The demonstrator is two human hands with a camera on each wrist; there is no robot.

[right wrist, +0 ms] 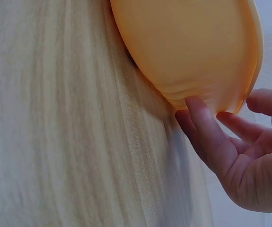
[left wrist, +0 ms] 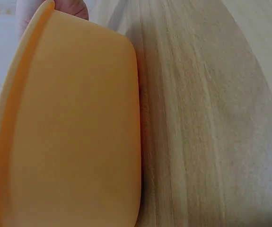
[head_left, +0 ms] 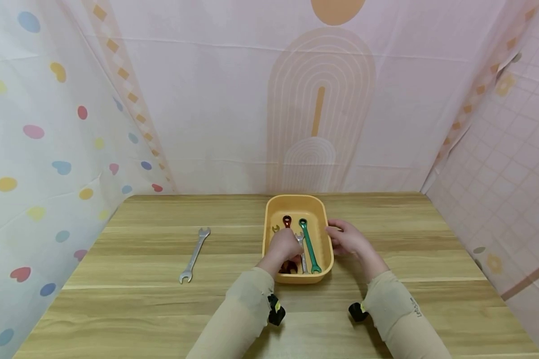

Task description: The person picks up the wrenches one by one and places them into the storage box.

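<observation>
With the left hand (head_left: 284,245) reaching into the orange tray (head_left: 269,239), whether it grasps anything hidden, and the right hand (head_left: 347,238) touching its rim with relaxed fingers, red wrench (head_left: 287,221), green wrench (head_left: 309,245) and a silver one (head_left: 302,252) already lie inside, while one silver wrench (head_left: 194,255) remains on the surface well left of both grips.

A yellow tray (head_left: 297,205) is seen on the wooden table (head_left: 386,299). Inside it, a green wrench (head_left: 309,245), a red wrench (head_left: 287,221) and a silver wrench (head_left: 301,252) are laid. The left hand (head_left: 284,248) is lowered into the tray over the wrenches; the right hand (head_left: 347,237) is placed at the tray's right rim. A second silver wrench (head_left: 194,255) is left well apart, on the left.
</observation>
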